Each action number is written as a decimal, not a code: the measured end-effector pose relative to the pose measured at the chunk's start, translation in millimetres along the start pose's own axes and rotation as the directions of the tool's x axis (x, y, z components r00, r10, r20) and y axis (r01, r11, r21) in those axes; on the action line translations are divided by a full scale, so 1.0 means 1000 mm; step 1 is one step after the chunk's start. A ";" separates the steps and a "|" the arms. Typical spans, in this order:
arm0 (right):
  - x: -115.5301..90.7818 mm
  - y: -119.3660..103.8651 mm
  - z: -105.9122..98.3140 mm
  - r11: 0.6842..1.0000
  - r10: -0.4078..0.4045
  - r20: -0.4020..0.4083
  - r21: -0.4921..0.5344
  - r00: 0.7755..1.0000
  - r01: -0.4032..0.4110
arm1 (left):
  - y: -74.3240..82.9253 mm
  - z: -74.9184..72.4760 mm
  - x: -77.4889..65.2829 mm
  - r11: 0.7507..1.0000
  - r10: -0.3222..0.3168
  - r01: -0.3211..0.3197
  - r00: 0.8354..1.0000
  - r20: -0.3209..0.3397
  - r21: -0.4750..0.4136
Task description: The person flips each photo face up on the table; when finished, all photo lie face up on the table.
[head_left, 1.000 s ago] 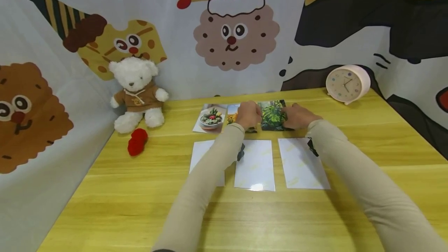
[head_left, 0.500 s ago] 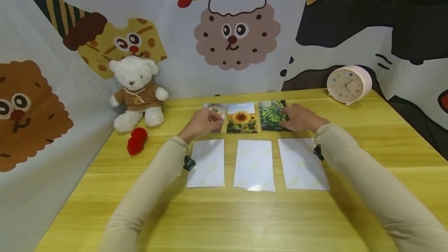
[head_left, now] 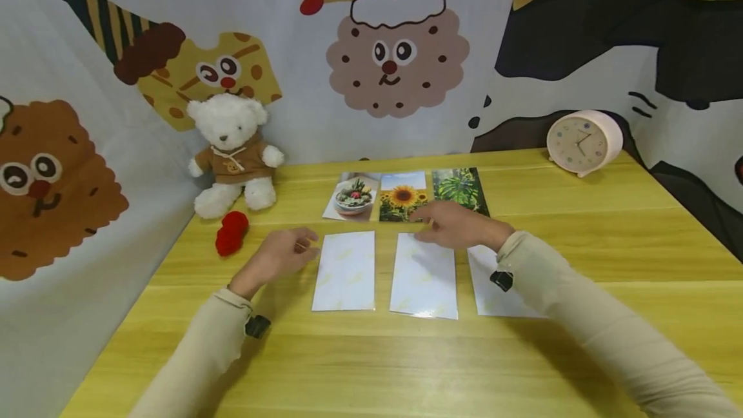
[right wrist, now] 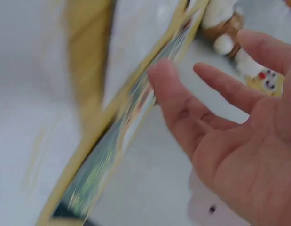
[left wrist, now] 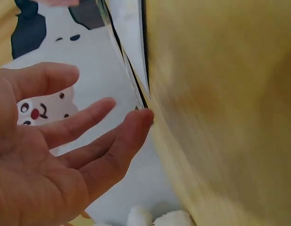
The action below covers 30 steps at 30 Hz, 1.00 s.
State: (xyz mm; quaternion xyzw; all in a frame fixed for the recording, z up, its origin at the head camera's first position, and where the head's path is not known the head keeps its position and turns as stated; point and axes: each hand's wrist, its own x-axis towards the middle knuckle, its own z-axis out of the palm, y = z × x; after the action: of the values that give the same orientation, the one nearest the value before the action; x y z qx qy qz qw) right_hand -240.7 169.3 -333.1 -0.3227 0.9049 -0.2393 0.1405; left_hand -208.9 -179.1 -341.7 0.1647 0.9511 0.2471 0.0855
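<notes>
Three photo cards lie in a row: a bowl of succulents (head_left: 353, 202), a sunflower (head_left: 403, 189) and a green leafy plant (head_left: 458, 184). Nearer are three blank white cards: left (head_left: 345, 273), middle (head_left: 425, 282) and right (head_left: 493, 295), the last partly covered by the right wrist. My left hand (head_left: 278, 255) holds nothing; its loosely bent fingers (left wrist: 136, 125) are beside the left white card's upper corner, and whether they touch it I cannot tell. Over the gap between sunflower photo and middle white card is my right hand (head_left: 458, 224), fingers (right wrist: 171, 89) spread and holding nothing.
A white teddy bear (head_left: 235, 157) in a brown hoodie sits at the back left, with a red fuzzy object (head_left: 232, 234) before it. At the back right stands a pink round clock (head_left: 580, 144). A cartoon-printed curtain (head_left: 302, 102) hangs behind the wooden table (head_left: 371, 366).
My left hand has gone from the sunflower photo past the succulent photo to the left white card. My right hand has left the leafy plant photo, moving left and nearer.
</notes>
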 end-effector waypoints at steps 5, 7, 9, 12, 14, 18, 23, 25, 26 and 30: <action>0.009 -0.023 0.019 0.994 -0.094 0.034 0.052 0.995 0.092 | 0.012 0.008 -0.012 0.999 0.006 -0.008 0.999 0.052 0.032; 0.013 -0.031 0.026 0.989 -0.121 0.047 0.088 0.992 0.117 | 0.016 0.010 -0.015 1.000 -0.009 0.007 0.997 0.077 0.026; 0.017 -0.038 0.033 0.984 -0.143 0.053 0.116 0.988 0.136 | 0.021 0.011 -0.017 0.999 -0.029 0.027 0.995 0.096 0.020; 0.023 -0.049 0.044 0.980 -0.146 0.063 0.146 0.987 0.135 | 0.025 0.012 -0.020 0.999 -0.051 0.050 0.992 0.115 0.015; 0.028 -0.054 0.052 0.981 -0.145 0.067 0.140 0.987 0.135 | 0.026 0.012 -0.021 0.998 -0.067 0.066 0.991 0.118 0.012; 0.032 -0.064 0.063 0.990 -0.106 0.091 0.103 0.990 0.096 | 0.024 0.015 -0.022 0.989 -0.089 0.103 0.987 0.135 -0.102; 0.030 -0.075 0.070 0.998 -0.042 0.104 0.054 0.994 0.037 | 0.017 0.013 -0.024 0.909 -0.082 0.138 0.984 0.155 -0.394; 0.030 -0.078 0.071 0.999 -0.029 0.095 0.043 0.995 0.025 | 0.015 0.011 -0.023 0.870 -0.080 0.137 0.987 0.139 -0.473; 0.030 -0.079 0.072 0.999 -0.024 0.086 0.044 0.996 0.021 | 0.013 0.010 -0.022 0.853 -0.082 0.135 0.989 0.126 -0.504; 0.033 -0.081 0.072 0.998 -0.020 0.036 0.065 0.999 0.017 | 0.007 0.008 -0.019 0.743 -0.102 0.143 0.990 0.100 -0.653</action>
State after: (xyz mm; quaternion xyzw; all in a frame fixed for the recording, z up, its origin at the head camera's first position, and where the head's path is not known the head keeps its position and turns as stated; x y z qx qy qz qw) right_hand -193.8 68.5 -355.1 -0.3306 0.8910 -0.2636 0.1653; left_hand -187.7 -176.3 -343.5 0.0684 0.8089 0.5551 0.1815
